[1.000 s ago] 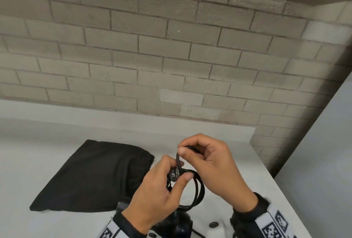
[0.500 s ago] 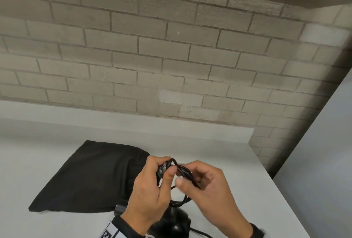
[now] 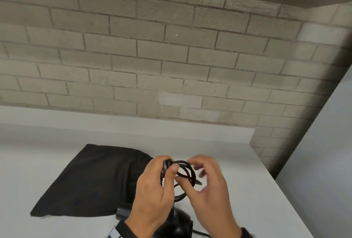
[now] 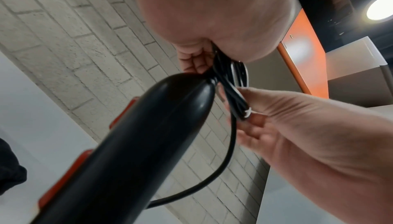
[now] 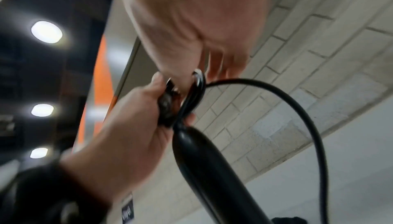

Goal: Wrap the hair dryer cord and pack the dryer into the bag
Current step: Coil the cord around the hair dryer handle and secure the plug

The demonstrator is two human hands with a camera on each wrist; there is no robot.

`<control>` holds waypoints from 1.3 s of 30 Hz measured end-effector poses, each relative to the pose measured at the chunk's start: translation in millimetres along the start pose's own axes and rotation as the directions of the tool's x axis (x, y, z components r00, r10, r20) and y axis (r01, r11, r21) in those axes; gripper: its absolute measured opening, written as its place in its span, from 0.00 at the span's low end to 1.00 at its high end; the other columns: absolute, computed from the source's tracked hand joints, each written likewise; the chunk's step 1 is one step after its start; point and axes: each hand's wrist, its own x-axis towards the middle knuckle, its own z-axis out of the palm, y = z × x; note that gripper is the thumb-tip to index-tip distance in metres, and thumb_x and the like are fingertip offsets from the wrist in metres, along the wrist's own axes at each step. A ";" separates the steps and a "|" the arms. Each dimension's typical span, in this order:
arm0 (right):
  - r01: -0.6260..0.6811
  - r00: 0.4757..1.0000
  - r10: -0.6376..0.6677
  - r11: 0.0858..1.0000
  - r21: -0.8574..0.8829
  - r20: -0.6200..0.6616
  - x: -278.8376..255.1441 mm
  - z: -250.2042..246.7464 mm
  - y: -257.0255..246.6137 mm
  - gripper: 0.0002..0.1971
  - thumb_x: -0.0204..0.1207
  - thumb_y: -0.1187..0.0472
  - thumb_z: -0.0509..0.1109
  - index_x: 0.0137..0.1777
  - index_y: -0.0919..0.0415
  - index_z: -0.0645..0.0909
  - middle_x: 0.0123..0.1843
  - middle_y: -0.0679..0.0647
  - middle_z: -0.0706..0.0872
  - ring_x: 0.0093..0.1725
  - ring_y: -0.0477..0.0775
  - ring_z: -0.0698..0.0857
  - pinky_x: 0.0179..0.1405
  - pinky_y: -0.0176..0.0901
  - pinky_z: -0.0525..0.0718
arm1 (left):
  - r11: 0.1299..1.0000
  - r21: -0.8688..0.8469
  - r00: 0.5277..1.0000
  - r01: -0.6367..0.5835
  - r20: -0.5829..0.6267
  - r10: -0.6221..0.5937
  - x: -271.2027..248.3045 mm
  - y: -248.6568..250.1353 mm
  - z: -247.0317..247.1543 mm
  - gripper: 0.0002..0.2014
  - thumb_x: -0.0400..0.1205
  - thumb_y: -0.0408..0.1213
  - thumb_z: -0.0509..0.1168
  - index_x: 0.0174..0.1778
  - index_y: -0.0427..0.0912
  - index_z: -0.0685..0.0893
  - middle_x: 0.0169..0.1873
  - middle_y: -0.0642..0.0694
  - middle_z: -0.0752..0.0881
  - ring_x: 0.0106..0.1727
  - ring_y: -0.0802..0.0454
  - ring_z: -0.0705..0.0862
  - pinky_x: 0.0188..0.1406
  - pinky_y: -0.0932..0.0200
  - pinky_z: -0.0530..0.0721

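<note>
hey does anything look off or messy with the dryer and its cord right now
Nothing looks damaged. One length of cord hangs in a loose arc outside the coil the left hand grips. The black bag lies flat on the counter.

My left hand (image 3: 152,190) is raised in front of me, back toward my face, its fingers curled and the thumb pressed down to pinch what it grips. My right hand (image 3: 207,186) sits just beside it, palm turned inward, fingers (image 3: 198,163) loosely bent and blurred, the thumb and fingertips closing on the same bundle. Both wrists angle up from below, each in a dark cuff.
</note>
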 end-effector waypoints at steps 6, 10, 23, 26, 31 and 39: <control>0.426 0.814 -0.547 0.792 -0.438 -0.197 -14.0 28.0 11.4 0.14 0.73 0.70 0.74 0.57 0.59 0.79 0.40 0.54 0.87 0.38 0.54 0.82 0.37 0.44 0.83 | 0.998 0.038 0.999 0.041 -0.038 -0.039 1.8 2.1 7.1 0.21 0.85 0.65 0.49 0.44 0.54 0.79 0.30 0.61 0.79 0.33 0.60 0.80 0.34 0.77 0.73; 0.354 0.881 -0.459 0.801 -0.482 -0.117 -14.0 32.6 7.5 0.10 0.80 0.65 0.70 0.59 0.65 0.86 0.41 0.51 0.89 0.40 0.53 0.80 0.35 0.38 0.83 | 0.999 0.023 0.998 0.034 -0.056 -0.032 3.7 1.1 6.7 0.16 0.86 0.61 0.51 0.43 0.56 0.77 0.29 0.61 0.79 0.31 0.61 0.80 0.32 0.78 0.72; -0.604 0.750 0.385 0.729 0.321 0.538 30.0 -20.5 -27.8 0.09 0.81 0.62 0.70 0.40 0.59 0.89 0.34 0.51 0.88 0.36 0.44 0.82 0.42 0.34 0.77 | 0.992 0.032 0.992 -0.123 -0.033 0.124 12.5 -12.2 0.0 0.20 0.88 0.55 0.54 0.49 0.42 0.83 0.38 0.60 0.81 0.38 0.62 0.80 0.40 0.75 0.76; -0.758 0.625 0.403 0.519 0.395 0.668 38.3 -30.6 -20.2 0.08 0.78 0.59 0.71 0.42 0.62 0.88 0.31 0.52 0.82 0.36 0.47 0.78 0.46 0.44 0.79 | 0.995 -0.052 0.996 -0.088 0.014 0.089 13.0 -11.2 -1.2 0.19 0.86 0.57 0.57 0.61 0.47 0.81 0.45 0.60 0.86 0.48 0.63 0.86 0.48 0.72 0.82; -0.845 0.533 0.407 0.292 0.447 0.742 38.2 -31.2 -8.1 0.08 0.77 0.60 0.72 0.44 0.65 0.87 0.28 0.52 0.80 0.34 0.49 0.80 0.50 0.52 0.81 | 0.980 -0.177 0.991 -0.090 0.086 0.106 13.9 -11.3 -3.6 0.11 0.83 0.48 0.65 0.60 0.51 0.81 0.47 0.61 0.86 0.47 0.58 0.88 0.47 0.72 0.81; -0.608 0.784 0.323 0.571 0.551 0.530 8.5 -13.3 4.5 0.14 0.69 0.65 0.78 0.55 0.66 0.86 0.47 0.60 0.91 0.48 0.51 0.88 0.50 0.38 0.84 | 0.985 -0.173 0.999 -0.021 0.041 0.028 17.7 -16.3 -1.5 0.08 0.81 0.45 0.64 0.55 0.54 0.80 0.45 0.61 0.85 0.43 0.59 0.86 0.44 0.76 0.79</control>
